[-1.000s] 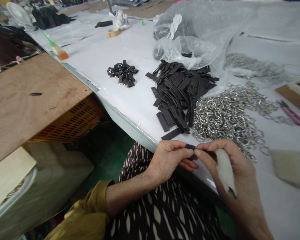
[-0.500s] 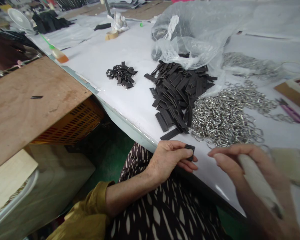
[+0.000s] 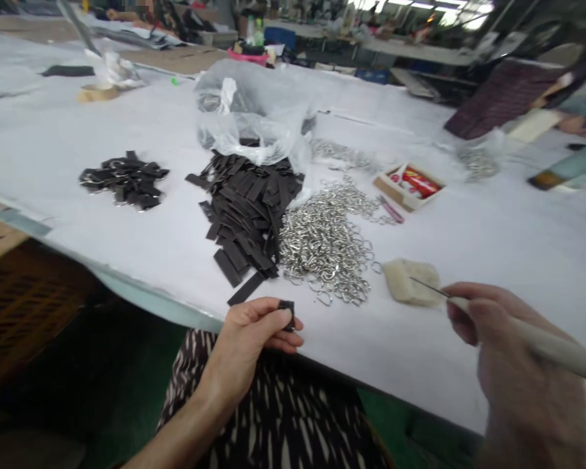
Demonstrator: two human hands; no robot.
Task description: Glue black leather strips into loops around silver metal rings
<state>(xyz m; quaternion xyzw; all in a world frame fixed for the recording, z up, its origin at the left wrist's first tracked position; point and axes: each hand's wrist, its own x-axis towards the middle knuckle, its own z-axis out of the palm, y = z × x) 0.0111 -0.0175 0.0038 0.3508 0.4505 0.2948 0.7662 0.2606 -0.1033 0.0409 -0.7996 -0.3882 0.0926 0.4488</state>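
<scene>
Left hand (image 3: 248, 335): at the near edge of the surface (image 3: 161, 254), its grip clamped on a black strip (image 3: 287, 314), thumb on top and fingers beneath.
Black strip location: between the left thumb and fingertips, just nearer than the dark strip pile (image 3: 249, 208).
Right hand (image 3: 522, 365): at the near right, its grip closed around the pale handle of a pointed tool (image 3: 561, 350); the hand is somewhat blurred.
Tool tip: thin metal, aimed left over the tan block (image 3: 407, 283); whether it touches the block, I cannot tell from this angle.
Metal rings (image 3: 325, 244): a silvery heap right of the dark strip pile and touching it, with a few loose ones at its edges.
Plastic bag (image 3: 254, 104): clear, slumped at the far side of the dark strip pile.
Finished-looking cluster (image 3: 124, 185): black pieces with bits of metal, well apart on the left.
Open box (image 3: 410, 187): right of the rings, red items inside, pink-handled snips (image 3: 391, 210) just beside it.
Tape roll (image 3: 97, 93): far left, on the surface.
</scene>
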